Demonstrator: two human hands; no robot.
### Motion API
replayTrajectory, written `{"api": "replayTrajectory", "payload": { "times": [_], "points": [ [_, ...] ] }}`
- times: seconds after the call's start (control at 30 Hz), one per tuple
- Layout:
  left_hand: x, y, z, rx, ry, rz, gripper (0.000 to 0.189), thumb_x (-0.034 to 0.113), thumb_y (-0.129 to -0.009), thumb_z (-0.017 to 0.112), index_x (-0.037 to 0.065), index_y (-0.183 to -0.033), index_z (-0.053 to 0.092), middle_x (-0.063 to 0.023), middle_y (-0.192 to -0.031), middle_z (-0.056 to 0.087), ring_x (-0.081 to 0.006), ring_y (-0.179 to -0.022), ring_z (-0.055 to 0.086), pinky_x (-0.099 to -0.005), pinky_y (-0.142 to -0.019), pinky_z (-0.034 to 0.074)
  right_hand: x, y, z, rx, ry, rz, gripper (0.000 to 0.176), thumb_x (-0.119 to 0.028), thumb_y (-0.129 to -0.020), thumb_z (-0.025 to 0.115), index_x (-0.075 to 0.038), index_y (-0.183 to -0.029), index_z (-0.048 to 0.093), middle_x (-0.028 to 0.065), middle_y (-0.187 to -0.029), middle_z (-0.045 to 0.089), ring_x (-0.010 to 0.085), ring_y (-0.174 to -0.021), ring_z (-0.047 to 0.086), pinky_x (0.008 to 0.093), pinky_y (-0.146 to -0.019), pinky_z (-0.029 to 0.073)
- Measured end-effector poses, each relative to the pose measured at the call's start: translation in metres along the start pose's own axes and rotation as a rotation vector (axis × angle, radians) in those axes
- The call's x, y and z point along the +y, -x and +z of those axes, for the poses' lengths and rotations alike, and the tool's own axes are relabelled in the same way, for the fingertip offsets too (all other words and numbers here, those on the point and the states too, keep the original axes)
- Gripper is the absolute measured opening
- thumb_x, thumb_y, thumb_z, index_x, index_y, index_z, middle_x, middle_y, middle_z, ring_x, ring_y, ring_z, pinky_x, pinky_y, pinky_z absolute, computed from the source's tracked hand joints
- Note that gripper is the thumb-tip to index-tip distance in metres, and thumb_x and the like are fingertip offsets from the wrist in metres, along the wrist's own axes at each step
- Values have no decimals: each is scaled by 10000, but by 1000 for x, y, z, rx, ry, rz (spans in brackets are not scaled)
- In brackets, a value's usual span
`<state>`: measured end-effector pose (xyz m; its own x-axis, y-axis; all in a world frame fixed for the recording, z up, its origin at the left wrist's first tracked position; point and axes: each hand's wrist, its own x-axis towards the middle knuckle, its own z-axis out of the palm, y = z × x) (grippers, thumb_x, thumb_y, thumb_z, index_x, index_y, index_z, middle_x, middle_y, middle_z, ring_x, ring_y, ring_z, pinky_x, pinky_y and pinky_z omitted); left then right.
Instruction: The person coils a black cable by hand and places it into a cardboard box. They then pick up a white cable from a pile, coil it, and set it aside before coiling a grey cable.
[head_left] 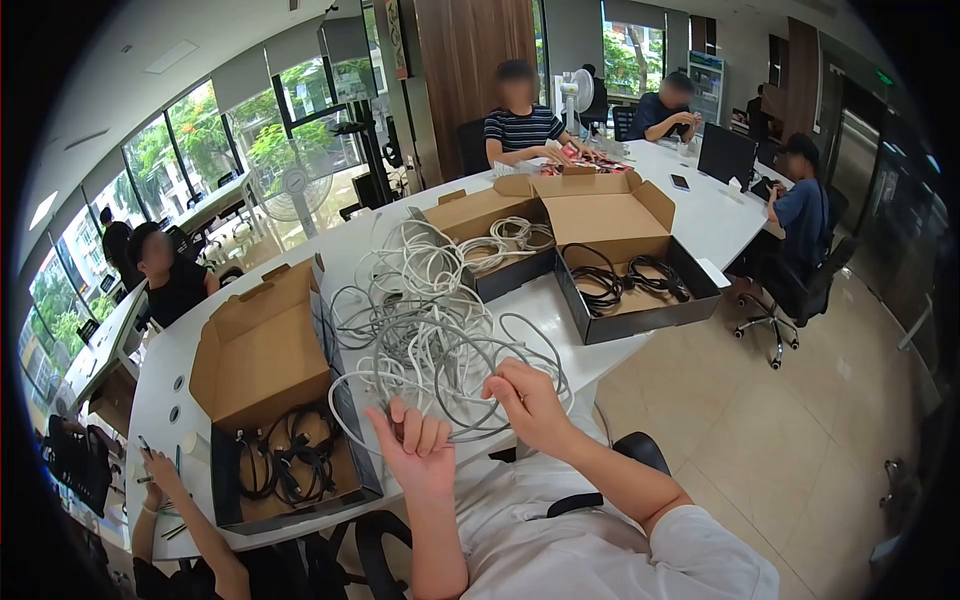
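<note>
A large tangle of white and grey cables (pixel 425 315) covers the middle of the white table before me. My left hand (pixel 418 450) is at the tangle's near edge, palm up, with fingers curled around a white cable (pixel 340 415) that loops out to the left. To its right, my right hand (pixel 528 400) is closed in a fist, gripping a grey cable (pixel 500 345) at the near right of the tangle. The grip points themselves are partly hidden by my fingers.
Open cardboard boxes hold sorted cables: black ones in the left box (pixel 300 515) and the right box (pixel 640 325), white ones in the back box (pixel 490 285). A person's hands (pixel 160 470) are at the table's left. Other people sit around the table (pixel 720 200).
</note>
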<state>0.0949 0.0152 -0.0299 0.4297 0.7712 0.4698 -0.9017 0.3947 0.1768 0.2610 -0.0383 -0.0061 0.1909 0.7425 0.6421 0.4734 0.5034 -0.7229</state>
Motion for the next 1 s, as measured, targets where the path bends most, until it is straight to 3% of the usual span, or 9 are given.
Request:
{"api": "replayTrajectory", "payload": {
  "times": [0.07, 0.2, 0.3, 0.4, 0.6, 0.67, 0.8, 0.9, 1.0],
  "points": [
    [2, 1, 10, 84, -16, 59, 217, 280, -999, 415, 94, -900, 466, 41, -567, 285, -80, -480, 254, -234, -503, 264, -4, 1, -9, -203, -60, 199, 270, -172, -955, 530, 8, -774, 617, 13, -662, 506, 79, -572, 436, 232, -546, 385],
    [0, -2, 42, 342, -1, 134, 192, 250, -986, 415, 71, -980, 483, 39, -588, 271, -87, -485, 240, -221, -507, 249, -12, 2, -23, -329, -294, 362, 214, -169, -927, 583, 5, -814, 634, 10, -700, 584, 64, -594, 555, 207, -524, 426],
    [-2, -2, 46, 425, -55, 114, 274, 323, -999, 406, 68, -1009, 505, 33, -597, 285, -92, -484, 251, -225, -484, 239, -24, 1, -33, -405, -431, 434, 199, -151, -901, 620, 18, -797, 615, 43, -785, 650, 74, -658, 620, 208, -557, 467],
    [-3, 7, 29, 253, -173, 10, 389, 428, -996, 393, 79, -867, 509, 28, -582, 290, -89, -479, 253, -236, -453, 219, -25, 3, -36, -451, -551, 423, 170, -117, -869, 661, 26, -793, 612, 75, -885, 673, 94, -704, 646, 215, -604, 507],
    [2, 4, 11, 96, -283, -154, 531, 532, -974, 359, 100, -665, 372, 20, -554, 278, -98, -470, 248, -254, -445, 211, -11, 15, -22, -326, -450, 243, 111, -52, -827, 695, 27, -791, 626, 90, -884, 680, 107, -713, 657, 219, -610, 514],
    [-2, 2, 21, 197, -355, -87, 526, 534, -975, 351, 96, -685, 381, 13, -572, 286, -105, -487, 263, -258, -466, 225, -17, 14, -19, -251, -335, 267, 58, -14, -821, 689, 30, -825, 652, 77, -835, 680, 127, -727, 673, 215, -596, 511],
    [-15, -4, 41, 467, -442, 61, 502, 518, -980, 355, 87, -727, 401, 2, -616, 306, -115, -529, 295, -260, -511, 255, -14, 18, -9, -94, -517, 398, 127, -65, -820, 710, 2, -755, 624, 66, -851, 676, 105, -711, 668, 204, -558, 484],
    [-14, -1, 32, 436, -516, 72, 479, 504, -983, 363, 88, -751, 418, 7, -641, 307, -117, -555, 301, -256, -527, 260, -14, 20, -2, -54, -525, 407, 143, -72, -825, 708, -1, -743, 615, 76, -855, 676, 120, -719, 677, 207, -547, 481],
    [0, 5, 5, 345, -912, 107, 435, 425, -1000, 384, 47, -819, 500, -23, -675, 476, -134, -562, 474, -257, -542, 368, -11, 28, 8, -29, -553, 420, 153, -74, -829, 705, 2, -740, 607, 80, -850, 675, 125, -717, 678, 208, -546, 483]
  ]
}}
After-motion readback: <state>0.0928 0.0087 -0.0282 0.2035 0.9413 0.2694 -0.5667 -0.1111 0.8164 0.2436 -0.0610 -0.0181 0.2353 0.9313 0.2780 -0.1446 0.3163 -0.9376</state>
